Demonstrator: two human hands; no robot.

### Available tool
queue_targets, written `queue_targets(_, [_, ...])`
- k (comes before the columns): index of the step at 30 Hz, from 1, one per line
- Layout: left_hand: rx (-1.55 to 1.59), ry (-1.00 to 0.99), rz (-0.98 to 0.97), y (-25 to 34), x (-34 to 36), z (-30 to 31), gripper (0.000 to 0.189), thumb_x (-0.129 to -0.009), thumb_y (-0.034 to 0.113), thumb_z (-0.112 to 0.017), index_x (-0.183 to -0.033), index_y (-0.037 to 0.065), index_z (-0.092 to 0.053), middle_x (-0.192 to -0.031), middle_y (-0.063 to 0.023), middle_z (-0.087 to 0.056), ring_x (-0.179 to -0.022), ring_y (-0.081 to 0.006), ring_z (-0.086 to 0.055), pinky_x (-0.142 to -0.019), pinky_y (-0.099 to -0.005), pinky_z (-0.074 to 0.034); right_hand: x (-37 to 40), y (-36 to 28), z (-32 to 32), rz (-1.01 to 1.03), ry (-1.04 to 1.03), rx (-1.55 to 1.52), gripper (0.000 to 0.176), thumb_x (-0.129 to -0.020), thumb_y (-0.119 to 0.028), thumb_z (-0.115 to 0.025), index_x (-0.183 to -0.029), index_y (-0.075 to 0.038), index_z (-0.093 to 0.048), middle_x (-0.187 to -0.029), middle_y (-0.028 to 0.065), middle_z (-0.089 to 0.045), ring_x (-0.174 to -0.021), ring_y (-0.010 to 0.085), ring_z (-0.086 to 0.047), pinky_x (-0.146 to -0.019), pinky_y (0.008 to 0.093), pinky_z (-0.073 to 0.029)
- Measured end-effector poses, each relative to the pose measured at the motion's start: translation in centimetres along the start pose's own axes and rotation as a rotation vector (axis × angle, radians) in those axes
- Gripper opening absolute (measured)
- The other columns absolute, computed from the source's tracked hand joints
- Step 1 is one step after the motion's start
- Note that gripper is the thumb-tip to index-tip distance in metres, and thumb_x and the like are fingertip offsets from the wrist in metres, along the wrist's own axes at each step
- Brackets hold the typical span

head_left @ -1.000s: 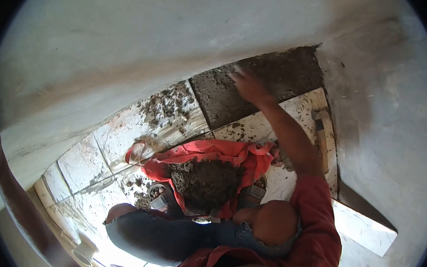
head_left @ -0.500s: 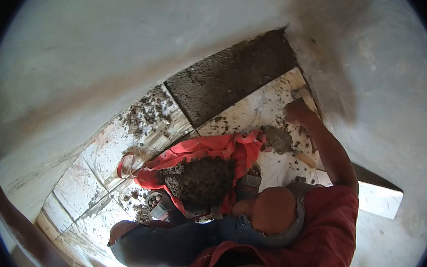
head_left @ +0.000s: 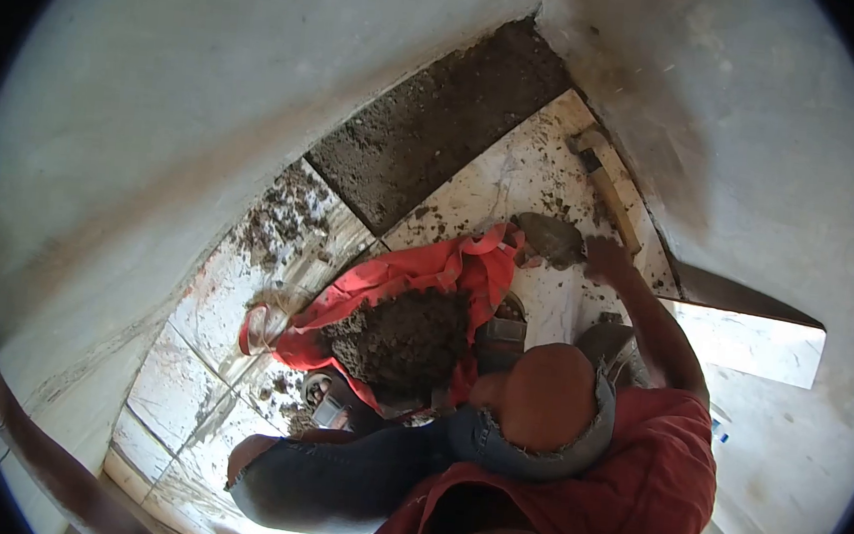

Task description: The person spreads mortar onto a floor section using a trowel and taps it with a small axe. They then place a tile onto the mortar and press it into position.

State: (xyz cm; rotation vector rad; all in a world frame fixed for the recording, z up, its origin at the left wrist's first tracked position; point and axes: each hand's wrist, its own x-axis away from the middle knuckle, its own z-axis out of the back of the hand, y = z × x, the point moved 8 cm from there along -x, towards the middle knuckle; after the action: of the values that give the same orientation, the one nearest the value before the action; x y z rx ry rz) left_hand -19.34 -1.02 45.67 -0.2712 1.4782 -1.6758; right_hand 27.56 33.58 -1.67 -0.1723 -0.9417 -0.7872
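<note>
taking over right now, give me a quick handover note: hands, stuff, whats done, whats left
Right hand: closed on the trowel, blade low over the tiles.
Left hand: off the dark left edge; only the forearm shows.
Things: mortar heap on the red cloth by the feet; mallet by the wall.
Done: mortar bed spread.
Left: bed bare, no tile on it.

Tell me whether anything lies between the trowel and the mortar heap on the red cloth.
Only a raised fold of the red cloth: the trowel in the right hand lies just beyond it, the mortar heap inside.
</note>
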Motion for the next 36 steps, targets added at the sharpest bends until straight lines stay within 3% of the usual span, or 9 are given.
queue_targets(5, [-0.023,0.023,-0.017,0.6,-0.6,-0.1,0.031,-0.093,0.034,-0.034,-0.104,0.009,-0.05,-0.115,-0.0128,-0.052,-0.087,-0.0244,-0.056,-0.072,-0.0382,-0.043,0.7,2.0,-1.9,0.117,0.13,-0.145,0.032,-0.079,-0.016,-0.051,-0.108,-0.003,-0.047,-0.104,0.0202,-0.056,-0.097,0.0334,-0.055,-0.081,0.0433,-0.045])
queue_targets(9, [0.022,-0.149,0.204,-1.3,3.9,-0.1,0.03,-0.093,0.03,-0.039,-0.103,0.005,-0.052,-0.11,-0.013,-0.056,-0.084,-0.0234,-0.058,-0.07,-0.0345,-0.046,-2.0,2.1,5.5,0.213,0.684,-0.441,0.049,-0.078,-0.025,-0.056,-0.117,-0.001,-0.039,-0.094,0.0204,-0.058,-0.085,0.0344,-0.058,-0.075,0.0447,-0.045])
queue_targets(11, [0.023,-0.214,0.315,-2.3,6.3,0.2,0.03,-0.092,0.027,-0.041,-0.102,0.002,-0.053,-0.107,-0.0131,-0.058,-0.083,-0.0229,-0.06,-0.069,-0.0327,-0.047,-3.8,1.1,11.1,0.002,0.344,-0.554,0.043,-0.079,-0.027,-0.052,-0.113,-0.004,-0.043,-0.102,0.0224,-0.056,-0.096,0.038,-0.054,-0.081,0.0445,-0.043])
queue_targets(13, [0.01,-0.254,0.381,-2.8,7.8,0.5,0.029,-0.092,0.025,-0.044,-0.102,0.0,-0.054,-0.104,-0.0133,-0.06,-0.082,-0.0223,-0.061,-0.068,-0.0308,-0.049,-10.0,1.4,13.2,0.06,0.486,-0.376,0.052,-0.078,-0.026,-0.053,-0.123,-0.004,-0.039,-0.107,0.0236,-0.055,-0.102,0.0364,-0.052,-0.085,0.0434,-0.042])
queue_targets(15, [-0.008,-0.284,0.432,-3.3,8.9,0.8,0.029,-0.092,0.023,-0.046,-0.102,-0.003,-0.056,-0.102,-0.0134,-0.061,-0.081,-0.0218,-0.062,-0.067,-0.029,-0.05,-13.4,0.1,15.6,0.092,0.306,-0.345,0.057,-0.08,-0.028,-0.052,-0.129,-0.004,-0.035,-0.113,0.0236,-0.053,-0.106,0.0356,-0.051,-0.088,0.0422,-0.042])
queue_targets(19, [0.009,-0.273,0.437,-3.4,7.6,0.8,0.029,-0.092,0.021,-0.048,-0.1,-0.005,-0.057,-0.097,-0.0137,-0.064,-0.079,-0.0209,-0.063,-0.066,-0.0273,-0.052,-17.1,-1.4,17.9,0.225,0.487,-0.335,0.051,-0.079,-0.027,-0.054,-0.121,-0.001,-0.04,-0.098,0.0245,-0.058,-0.092,0.0375,-0.057,-0.08,0.044,-0.045])
queue_targets(21, [-0.073,-0.241,0.393,-1.9,5.7,1.1,0.034,-0.093,0.025,-0.045,-0.099,-0.005,-0.058,-0.093,-0.0138,-0.063,-0.078,-0.0221,-0.062,-0.067,-0.0284,-0.051,-17.9,-1.1,18.0,0.227,0.379,-0.349,0.055,-0.084,-0.033,-0.051,-0.128,-0.003,-0.038,-0.114,0.0238,-0.053,-0.106,0.0352,-0.051,-0.088,0.0409,-0.042])
queue_targets(25, [-0.116,-0.257,0.264,-3.8,7.7,1.9,0.034,-0.092,0.025,-0.045,-0.091,-0.006,-0.06,-0.085,-0.0126,-0.064,-0.07,-0.021,-0.061,-0.063,-0.025,-0.051,-18.9,2.3,17.5,0.176,0.341,-0.441,0.055,-0.083,-0.033,-0.052,-0.127,-0.003,-0.039,-0.114,0.0237,-0.053,-0.106,0.0352,-0.051,-0.089,0.0409,-0.042])
queue_targets(36, [-0.051,-0.222,0.395,-1.2,5.5,0.8,0.041,-0.095,0.029,-0.037,-0.105,-0.007,-0.053,-0.104,-0.0196,-0.058,-0.093,-0.0252,-0.058,-0.078,-0.0335,-0.047,-19.9,2.6,18.3,-0.091,0.542,-0.302,0.046,-0.082,-0.034,-0.049,-0.115,-0.003,-0.048,-0.107,0.0229,-0.056,-0.099,0.0365,-0.054,-0.083,0.0443,-0.043])
